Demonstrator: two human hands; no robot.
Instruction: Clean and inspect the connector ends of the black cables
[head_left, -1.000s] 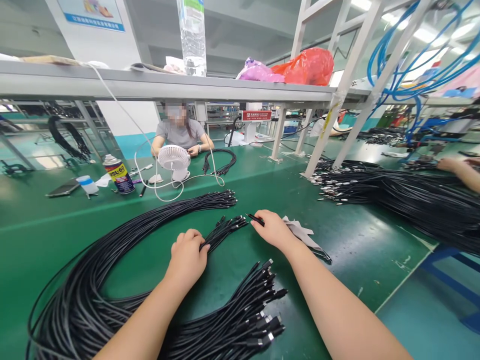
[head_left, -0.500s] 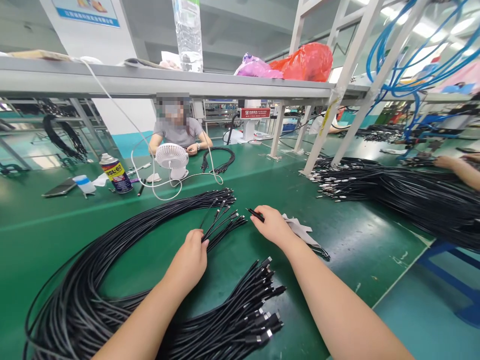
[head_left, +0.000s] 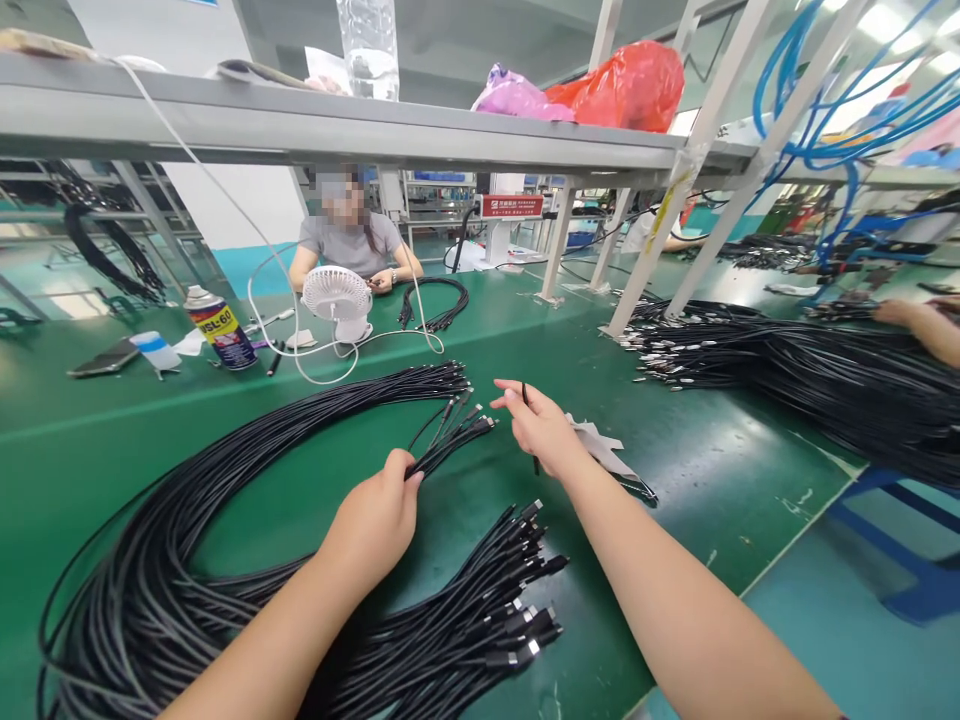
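Note:
My left hand (head_left: 377, 512) is closed round a small bunch of black USB cables (head_left: 456, 432), whose metal-tipped plugs fan out to the right. Just right of those plugs, my right hand (head_left: 541, 430) keeps a slim black pen-like tool (head_left: 525, 394) tucked between its fingers, the thumb and forefinger stretched toward the plugs. The tool's tip is hard to make out. A large loop of black cables (head_left: 247, 455) curves round behind and left of my left hand. Its other end, with bigger plugs (head_left: 525, 630), lies nearer me on the green table.
A pale cloth (head_left: 596, 440) lies beside my right wrist. Farther back stand a spray can (head_left: 223, 328) and a white fan (head_left: 337, 295). A thick cable pile (head_left: 780, 375) covers the right side, near another person's hand (head_left: 911, 318). A co-worker (head_left: 356, 245) sits opposite.
The black tool has swung from pointing at the plugs to lying upright across my right fingers. My right forefinger has straightened. The left hand still grips the cables; the view has tilted down slightly.

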